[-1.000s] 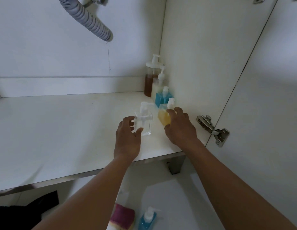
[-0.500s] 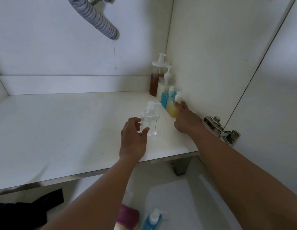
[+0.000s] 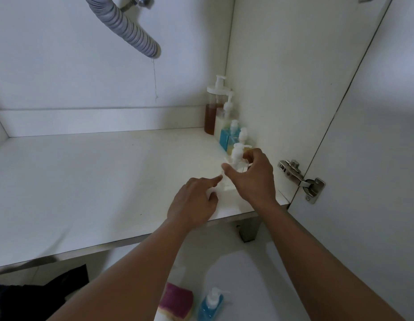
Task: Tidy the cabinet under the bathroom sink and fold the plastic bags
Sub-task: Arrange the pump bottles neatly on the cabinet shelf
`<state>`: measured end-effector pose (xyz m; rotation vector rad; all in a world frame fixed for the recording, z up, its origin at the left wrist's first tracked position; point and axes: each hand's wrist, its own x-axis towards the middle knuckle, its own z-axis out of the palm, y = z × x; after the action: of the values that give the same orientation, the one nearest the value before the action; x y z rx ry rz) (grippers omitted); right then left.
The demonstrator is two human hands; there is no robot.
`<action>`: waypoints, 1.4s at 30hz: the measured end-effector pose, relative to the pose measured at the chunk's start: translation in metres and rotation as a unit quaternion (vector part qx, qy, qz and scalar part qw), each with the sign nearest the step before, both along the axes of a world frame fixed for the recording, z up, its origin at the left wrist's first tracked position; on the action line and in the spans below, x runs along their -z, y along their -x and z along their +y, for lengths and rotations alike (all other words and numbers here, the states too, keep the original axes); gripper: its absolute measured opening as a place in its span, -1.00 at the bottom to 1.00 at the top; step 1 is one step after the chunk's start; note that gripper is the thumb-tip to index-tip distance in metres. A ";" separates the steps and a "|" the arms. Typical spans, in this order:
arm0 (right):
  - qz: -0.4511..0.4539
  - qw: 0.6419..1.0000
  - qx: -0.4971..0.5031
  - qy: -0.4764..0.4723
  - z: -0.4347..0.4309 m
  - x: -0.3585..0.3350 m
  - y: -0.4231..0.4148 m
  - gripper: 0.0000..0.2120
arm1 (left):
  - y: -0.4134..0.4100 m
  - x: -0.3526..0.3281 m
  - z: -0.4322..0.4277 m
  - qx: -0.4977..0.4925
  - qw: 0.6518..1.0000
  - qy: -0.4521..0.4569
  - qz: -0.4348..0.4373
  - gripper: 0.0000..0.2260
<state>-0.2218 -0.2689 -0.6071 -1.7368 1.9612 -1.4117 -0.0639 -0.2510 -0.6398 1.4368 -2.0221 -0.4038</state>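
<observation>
Lining up the clear pump bottle (image 3: 237,154) at the near end of the row of bottles (image 3: 225,138) against the right wall (image 3: 271,100), probably to free up shelf (image 3: 85,181) space. Head view: my right hand (image 3: 252,179) fingers (image 3: 250,156) curl round it from the right; my left hand (image 3: 194,202) index straight, touching its base. Bottle sits between my hands.

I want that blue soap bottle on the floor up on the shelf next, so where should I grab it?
Probably around the body of the blue bottle, below the white pump, coming from above and the right. It stands upright, and the pink sponge sits close on its left.
</observation>
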 end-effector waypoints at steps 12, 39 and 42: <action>0.172 0.972 0.119 -0.103 -0.035 -0.024 0.023 -0.61 | 0.001 0.004 -0.001 -0.037 0.997 -0.021 0.061 -0.49; 0.056 0.991 -0.085 0.085 0.112 0.083 0.014 -0.65 | -0.013 0.068 0.113 0.051 0.979 0.198 0.021 -0.70; 0.046 0.993 -0.105 0.007 0.146 0.118 0.013 -0.66 | -0.035 0.116 0.150 0.032 0.990 0.140 -0.012 -0.69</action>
<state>-0.2351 -0.1229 -0.7254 -1.9816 1.7508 -1.2988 -0.0285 -0.1010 -0.7558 1.2127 -2.0546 -0.1213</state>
